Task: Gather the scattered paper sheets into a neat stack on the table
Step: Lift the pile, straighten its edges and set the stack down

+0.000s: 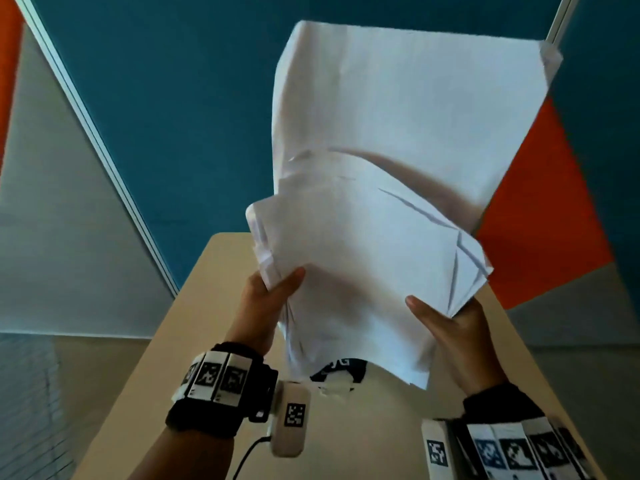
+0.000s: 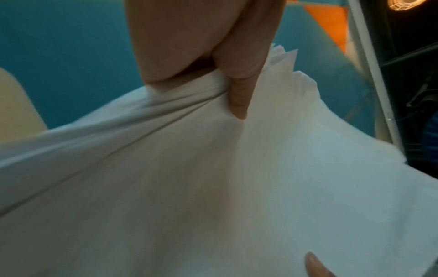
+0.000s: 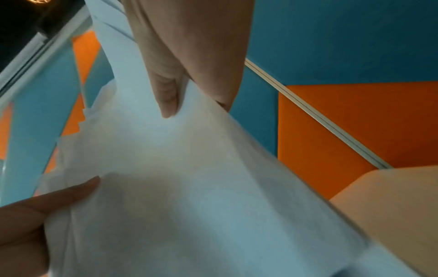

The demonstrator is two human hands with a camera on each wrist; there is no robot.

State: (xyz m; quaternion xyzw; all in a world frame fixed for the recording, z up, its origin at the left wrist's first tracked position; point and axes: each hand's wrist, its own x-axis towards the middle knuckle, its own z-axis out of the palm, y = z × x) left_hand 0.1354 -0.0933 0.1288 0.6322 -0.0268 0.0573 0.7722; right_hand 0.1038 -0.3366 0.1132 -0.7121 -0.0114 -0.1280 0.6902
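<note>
A loose bundle of white paper sheets (image 1: 374, 202) is held up in the air above the beige table (image 1: 207, 306), its edges uneven and some corners creased. My left hand (image 1: 270, 299) grips the bundle's left edge, thumb pressed on the front sheet (image 2: 237, 168). My right hand (image 1: 450, 327) grips the right edge, thumb on the front of the paper (image 3: 189, 187). The fingers of both hands are hidden behind the sheets. In the right wrist view the left hand's thumb (image 3: 71, 191) lies on the paper too.
A white device with a cable (image 1: 289, 424) hangs at the left wrist over the table. Teal and orange wall panels (image 1: 173, 98) stand behind the table, with a pale metal strip (image 1: 97, 133) running down at the left.
</note>
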